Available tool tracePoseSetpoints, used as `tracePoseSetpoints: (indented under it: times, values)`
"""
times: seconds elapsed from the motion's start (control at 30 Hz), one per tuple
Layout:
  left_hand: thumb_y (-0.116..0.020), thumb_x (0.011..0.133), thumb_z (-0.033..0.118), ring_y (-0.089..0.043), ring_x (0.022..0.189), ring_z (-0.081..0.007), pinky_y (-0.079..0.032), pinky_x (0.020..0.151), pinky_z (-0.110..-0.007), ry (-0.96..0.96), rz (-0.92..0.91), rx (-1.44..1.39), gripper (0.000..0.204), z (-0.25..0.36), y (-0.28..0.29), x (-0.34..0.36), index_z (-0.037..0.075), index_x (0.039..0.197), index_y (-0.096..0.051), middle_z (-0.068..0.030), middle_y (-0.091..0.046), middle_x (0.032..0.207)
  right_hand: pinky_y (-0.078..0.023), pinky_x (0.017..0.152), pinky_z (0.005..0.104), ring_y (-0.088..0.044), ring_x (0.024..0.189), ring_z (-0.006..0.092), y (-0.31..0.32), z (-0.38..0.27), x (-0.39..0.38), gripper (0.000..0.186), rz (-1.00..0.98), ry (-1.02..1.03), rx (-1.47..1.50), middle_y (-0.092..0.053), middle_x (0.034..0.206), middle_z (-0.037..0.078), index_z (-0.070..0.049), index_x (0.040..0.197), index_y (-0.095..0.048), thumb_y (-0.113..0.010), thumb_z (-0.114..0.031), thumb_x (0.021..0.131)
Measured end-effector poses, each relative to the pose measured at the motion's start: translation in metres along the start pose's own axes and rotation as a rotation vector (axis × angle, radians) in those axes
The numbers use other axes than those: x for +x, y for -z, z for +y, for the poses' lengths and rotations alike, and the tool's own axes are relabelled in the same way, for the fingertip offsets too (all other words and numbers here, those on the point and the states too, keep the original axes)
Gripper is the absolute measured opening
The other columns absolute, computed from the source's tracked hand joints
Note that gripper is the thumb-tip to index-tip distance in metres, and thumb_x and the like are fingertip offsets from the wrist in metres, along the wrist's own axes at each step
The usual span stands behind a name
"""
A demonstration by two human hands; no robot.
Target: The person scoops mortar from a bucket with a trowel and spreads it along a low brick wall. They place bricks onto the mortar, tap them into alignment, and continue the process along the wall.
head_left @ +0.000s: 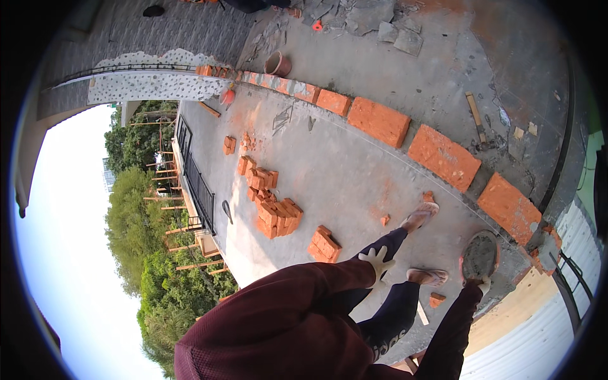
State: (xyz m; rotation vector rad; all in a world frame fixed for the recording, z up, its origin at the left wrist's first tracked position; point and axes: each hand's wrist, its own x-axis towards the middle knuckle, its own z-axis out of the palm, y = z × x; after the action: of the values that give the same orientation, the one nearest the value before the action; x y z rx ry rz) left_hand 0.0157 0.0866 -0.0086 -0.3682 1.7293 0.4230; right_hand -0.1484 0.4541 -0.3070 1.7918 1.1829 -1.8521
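Note:
My left hand (377, 259), in a pale glove, lies on my thigh with its fingers spread. My gloved right hand (482, 284) is closed at the near rim of a round pan of wet grey mortar (478, 253); whether it grips the rim or a tool there is unclear. A row of orange bricks (443, 158), laid with gaps between some of them, runs beyond my sandaled feet (423, 212). A small broken brick piece (437, 299) lies near the pan.
Brick stacks (278, 218) and loose bricks (324, 246) lie on concrete to my left, with a railing (196, 180) and trees beyond. A bucket (277, 64), broken slabs (408, 41) and a wooden-handled tool (475, 117) lie past the brick row. A dark-clothed leg, perhaps another person's (247, 5), shows at the top.

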Motion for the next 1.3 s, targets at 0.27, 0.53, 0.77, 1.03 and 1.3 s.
tracePoseSetpoints:
  times: [0.27, 0.53, 0.77, 1.03, 1.3]
  values:
    - [-0.071, 0.087, 0.055, -0.039, 0.145, -0.0466, -0.042, 0.113, -0.053, -0.045, 0.048, -0.101, 0.088, 0.000, 0.000, 0.017, 0.026, 0.162, -0.034, -0.0227, -0.024, 0.166, -0.044, 0.047, 0.0404, -0.045, 0.051, 0.0265, 0.037, -0.004, -0.028, 0.029, 0.076, 0.037, -0.550, -0.046, 0.078, 0.008, -0.003, 0.088, -0.050, -0.058, -0.030, 0.091]
    - [-0.059, 0.104, 0.046, -0.040, 0.150, -0.0301, -0.036, 0.119, -0.038, 0.038, 0.423, -1.485, 0.076, -0.111, -0.167, -0.024, 0.003, 0.161, -0.032, -0.0178, -0.039, 0.164, -0.039, 0.045, 0.0357, -0.044, 0.050, 0.0163, 0.135, 0.002, -0.150, 0.035, 0.036, 0.070, -0.602, -0.048, 0.069, 0.002, -0.015, 0.121, -0.053, -0.073, -0.026, 0.094]
    - [-0.073, 0.083, 0.072, -0.065, 0.123, -0.0294, -0.048, 0.107, -0.043, 0.450, 0.067, -0.883, 0.091, -0.297, -0.421, -0.176, 0.009, 0.147, -0.058, -0.0187, -0.065, 0.140, -0.037, 0.036, 0.0347, -0.042, 0.042, 0.0154, 0.185, 0.032, -0.244, 0.032, -0.177, 0.275, -1.106, -0.042, 0.065, 0.001, -0.015, 0.107, -0.051, -0.060, 0.000, 0.080]
    - [-0.056, 0.097, 0.063, -0.074, 0.099, -0.0372, -0.055, 0.091, -0.053, 0.580, -0.325, -1.283, 0.072, -0.370, -0.428, -0.193, 0.019, 0.153, -0.048, -0.0197, -0.069, 0.130, -0.052, 0.049, 0.0416, -0.059, 0.053, 0.0237, 0.060, 0.110, -0.366, 0.028, -0.680, 0.367, -1.612, -0.061, 0.085, 0.009, -0.005, 0.104, -0.057, -0.067, -0.005, 0.078]
    - [-0.079, 0.088, 0.011, -0.071, 0.102, -0.0200, -0.054, 0.092, -0.030, 0.276, 0.663, -1.669, 0.069, -0.602, -0.339, -0.190, 0.007, 0.152, -0.052, -0.0137, -0.075, 0.114, -0.050, 0.068, 0.0287, -0.062, 0.077, 0.0147, -0.180, 0.333, -0.637, 0.026, -1.337, 0.047, -1.496, -0.063, 0.088, 0.004, 0.000, 0.111, -0.062, -0.066, 0.003, 0.086]
